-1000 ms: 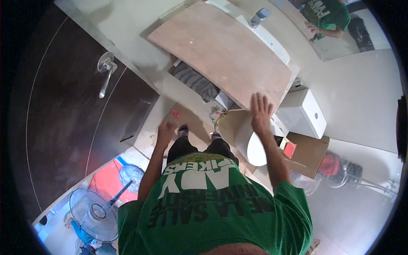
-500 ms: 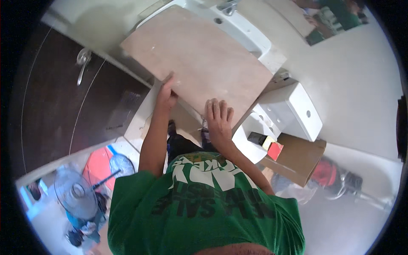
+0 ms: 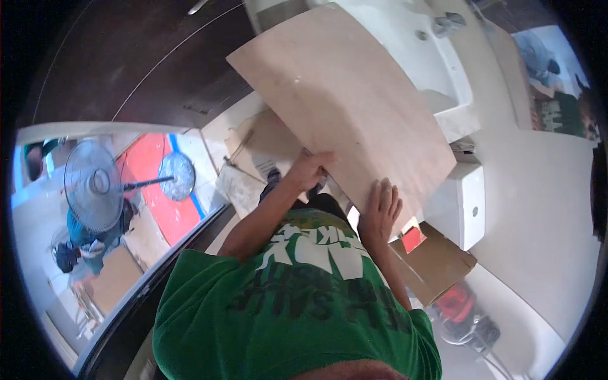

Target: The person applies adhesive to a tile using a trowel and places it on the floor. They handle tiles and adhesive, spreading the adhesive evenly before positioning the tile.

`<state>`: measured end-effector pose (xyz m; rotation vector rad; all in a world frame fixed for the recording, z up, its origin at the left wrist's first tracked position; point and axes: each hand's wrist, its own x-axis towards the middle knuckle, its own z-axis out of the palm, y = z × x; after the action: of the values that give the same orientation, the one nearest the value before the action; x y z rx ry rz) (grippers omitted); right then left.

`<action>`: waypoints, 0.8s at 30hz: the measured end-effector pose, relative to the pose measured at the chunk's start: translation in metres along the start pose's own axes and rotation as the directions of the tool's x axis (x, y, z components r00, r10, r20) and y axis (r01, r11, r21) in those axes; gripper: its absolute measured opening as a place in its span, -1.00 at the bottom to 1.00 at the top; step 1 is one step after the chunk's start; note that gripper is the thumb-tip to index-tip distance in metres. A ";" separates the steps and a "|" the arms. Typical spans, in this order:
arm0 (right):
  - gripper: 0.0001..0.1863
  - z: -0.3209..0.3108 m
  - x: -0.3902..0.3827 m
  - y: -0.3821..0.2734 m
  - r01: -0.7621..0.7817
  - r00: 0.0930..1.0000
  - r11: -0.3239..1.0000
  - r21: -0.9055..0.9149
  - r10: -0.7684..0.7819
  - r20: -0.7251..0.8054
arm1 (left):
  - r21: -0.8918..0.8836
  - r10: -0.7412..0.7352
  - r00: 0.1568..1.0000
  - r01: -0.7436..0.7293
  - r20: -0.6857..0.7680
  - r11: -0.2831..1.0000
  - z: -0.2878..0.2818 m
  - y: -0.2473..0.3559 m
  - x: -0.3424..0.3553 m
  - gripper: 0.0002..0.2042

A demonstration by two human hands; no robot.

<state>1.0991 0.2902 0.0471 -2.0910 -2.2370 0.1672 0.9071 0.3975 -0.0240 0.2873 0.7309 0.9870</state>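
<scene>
A large, pinkish-brown, thin plywood board (image 3: 361,107) is in front of me, covering part of the white washbasin (image 3: 467,88). My left hand (image 3: 308,170) is closed on the board's near edge, thumb on top and fingers partly hidden beneath. Further right, my right hand (image 3: 380,212) holds the near right corner, its fingers laid over the upper face; its thumb is hidden.
A white toilet tank (image 3: 467,212) and an open cardboard box (image 3: 437,259) with a red piece (image 3: 413,239) by it stand right. Left are a dark door (image 3: 133,69), a doorway, a standing fan (image 3: 95,183) and another person (image 3: 95,234) bent low beyond it.
My view has turned left, bringing more of the doorway, fan and other person into sight. The board has turned and tilted in my hands, its far end still by the washbasin.
</scene>
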 end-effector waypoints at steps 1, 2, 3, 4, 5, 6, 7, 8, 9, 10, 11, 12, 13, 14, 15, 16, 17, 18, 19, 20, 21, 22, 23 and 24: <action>-0.38 -0.005 -0.010 -0.009 0.006 1.000 1.000 0.010 -0.006 0.005 | 0.043 0.038 0.999 -0.040 0.034 0.998 0.004 0.008 -0.021 -0.63; -0.42 -0.011 -0.019 -0.015 0.060 0.997 0.997 -0.055 -0.058 0.040 | 0.037 0.029 0.999 -0.030 0.012 0.999 0.005 0.017 -0.037 -0.62; -0.42 -0.019 -0.027 -0.019 0.096 0.995 0.995 -0.040 -0.095 0.041 | 0.029 0.011 1.000 -0.010 -0.009 1.000 0.009 0.021 -0.051 -0.62; -0.42 -0.030 -0.033 -0.028 0.128 0.991 0.991 -0.025 -0.127 0.035 | 0.026 -0.008 1.000 0.008 -0.024 1.000 0.011 0.027 -0.066 -0.61; -0.43 -0.044 -0.039 -0.038 0.154 0.988 0.988 -0.011 -0.153 0.029 | 0.046 -0.031 0.998 0.033 -0.059 0.998 0.011 0.032 -0.081 -0.61; -0.42 -0.065 -0.041 -0.051 0.173 0.983 0.985 -0.012 -0.171 0.067 | 0.075 -0.052 0.995 0.058 -0.081 0.995 0.012 0.040 -0.093 -0.61; -0.40 -0.073 -0.044 -0.056 0.230 0.971 0.973 -0.002 -0.229 0.062 | 0.101 -0.069 0.992 0.080 -0.107 0.992 0.014 0.047 -0.103 -0.61; -0.39 -0.080 -0.049 -0.058 0.283 0.957 0.959 0.007 -0.283 0.057 | 0.082 -0.038 0.989 0.050 -0.145 0.995 0.018 0.056 -0.117 -0.62; -0.38 -0.090 -0.055 -0.063 0.328 0.943 0.945 0.010 -0.328 0.054 | 0.062 -0.015 0.984 0.026 -0.178 0.998 0.026 0.067 -0.133 -0.63; -0.36 -0.105 -0.056 -0.071 0.363 0.931 0.931 -0.017 -0.362 0.044 | 0.050 -0.001 0.978 0.012 -0.210 0.999 0.034 0.079 -0.146 -0.64; -0.36 -0.114 -0.059 -0.077 0.376 0.925 0.927 -0.002 -0.375 0.057 | 0.053 -0.018 0.978 0.030 -0.208 0.998 0.039 0.091 -0.158 -0.64; -0.36 -0.121 -0.063 -0.081 0.384 0.921 0.923 0.022 -0.385 0.067 | 0.065 -0.037 0.977 0.052 -0.210 0.997 0.046 0.105 -0.170 -0.65; -0.36 -0.130 -0.066 -0.085 0.389 0.917 0.920 0.044 -0.392 0.080 | 0.074 -0.060 0.975 0.078 -0.212 0.994 0.046 0.113 -0.179 -0.65; -0.43 -0.142 -0.063 -0.096 0.372 0.923 0.926 0.069 -0.377 0.085 | 0.295 0.015 0.989 0.029 -0.148 0.955 0.038 0.117 -0.190 -0.68; -0.42 -0.147 -0.061 -0.104 0.384 0.916 0.920 0.074 -0.390 0.091 | 0.491 0.072 0.996 -0.037 -0.053 0.870 0.031 0.123 -0.199 -0.70; -0.42 -0.149 -0.063 -0.109 0.392 0.912 0.916 0.083 -0.398 0.096 | 0.481 0.055 0.996 -0.013 -0.073 0.877 0.022 0.125 -0.201 -0.72; -0.42 -0.148 -0.063 -0.113 0.399 0.908 0.912 0.092 -0.407 0.101 | 0.468 0.044 0.995 0.004 -0.091 0.884 0.014 0.129 -0.202 -0.75; -0.41 -0.144 -0.058 -0.116 0.429 0.894 0.897 0.105 -0.438 0.093 | 0.241 -0.057 0.968 0.118 -0.245 0.963 0.000 0.126 -0.201 -0.77; -0.43 -0.139 -0.052 -0.119 0.422 0.890 0.894 0.149 -0.440 0.121 | -0.013 -0.196 0.907 0.206 -0.374 0.978 -0.015 0.122 -0.199 -0.80; -0.45 -0.132 -0.045 -0.121 0.413 0.886 0.891 0.190 -0.441 0.143 | -0.041 -0.231 0.897 0.233 -0.377 0.972 -0.029 0.120 -0.195 -0.78; -0.47 -0.129 -0.039 -0.122 0.408 0.879 0.883 0.233 -0.449 0.161 | -0.070 -0.261 0.885 0.255 -0.385 0.965 -0.039 0.120 -0.190 -0.76; -0.51 -0.118 -0.033 -0.125 0.372 0.883 0.885 0.280 -0.431 0.188 | -0.100 -0.281 0.875 0.263 -0.394 0.960 -0.052 0.120 -0.183 -0.74; -0.55 -0.102 -0.029 -0.127 0.337 0.884 0.883 0.326 -0.416 0.214 | -0.086 -0.301 0.864 0.291 -0.404 0.953 -0.067 0.116 -0.176 -0.74; -0.59 -0.087 -0.029 -0.131 0.311 0.877 0.871 0.381 -0.417 0.238 | -0.074 -0.310 0.850 0.309 -0.426 0.948 -0.087 0.113 -0.172 -0.74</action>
<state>0.9823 0.2552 0.1512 -1.5152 -2.5119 0.8407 0.7155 0.3054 0.0464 -0.0635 1.1440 0.7450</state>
